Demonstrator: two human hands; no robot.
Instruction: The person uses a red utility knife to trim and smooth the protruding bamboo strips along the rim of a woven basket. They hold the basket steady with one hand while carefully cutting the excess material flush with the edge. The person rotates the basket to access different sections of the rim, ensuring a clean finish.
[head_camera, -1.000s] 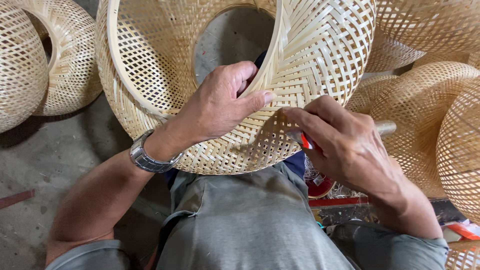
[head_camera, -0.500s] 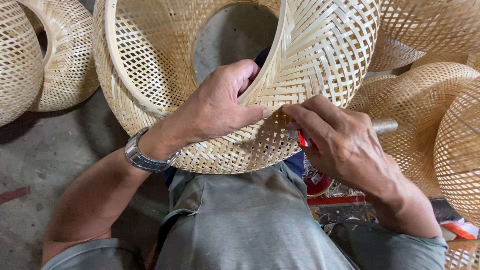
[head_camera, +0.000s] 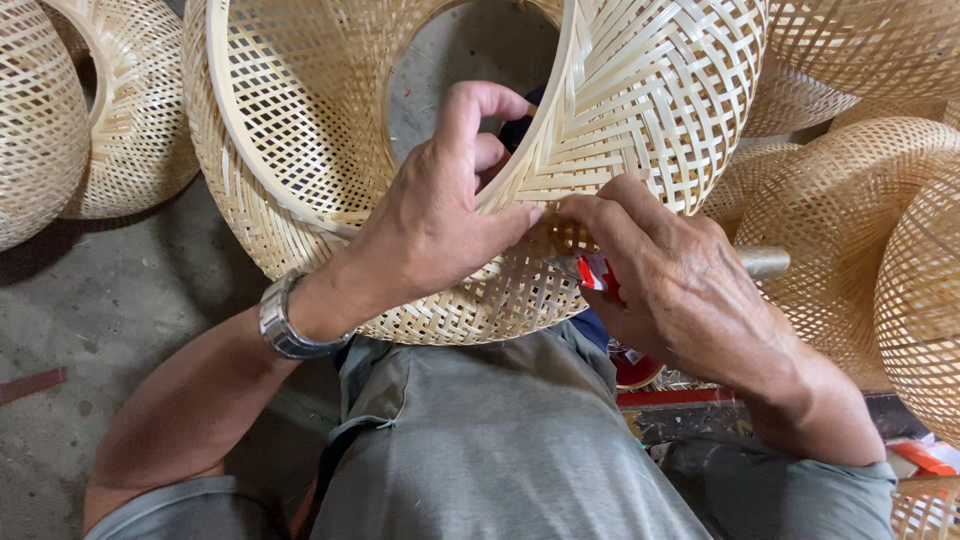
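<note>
While your left hand (head_camera: 440, 220) pinches the rim of the large round pale woven bamboo shade (head_camera: 640, 110) on your lap, your right hand (head_camera: 670, 290) grips a red-handled tool (head_camera: 592, 272); the weave looks complete, only edge finishing left.

You see no screens or signs. A small red-and-white label (head_camera: 596, 272) sits at your right hand's (head_camera: 690, 300) nine o'clock.

More woven bamboo shades (head_camera: 60, 120) (head_camera: 880, 230) lie around on the grey concrete floor (head_camera: 110, 300)
</note>
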